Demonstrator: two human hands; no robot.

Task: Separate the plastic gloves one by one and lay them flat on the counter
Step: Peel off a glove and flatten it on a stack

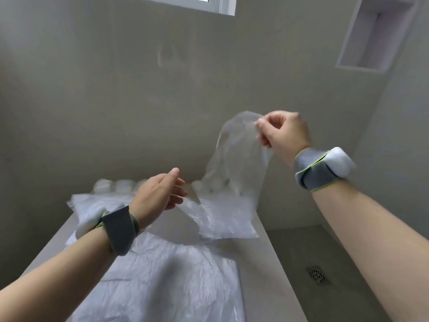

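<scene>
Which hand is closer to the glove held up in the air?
Right. The right hand pinches the raised glove at its top edge. The left hand is open, lower and to the glove's left, above the counter.

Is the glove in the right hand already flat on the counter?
No, the right hand pinches the glove up in the air, above the counter.
</scene>
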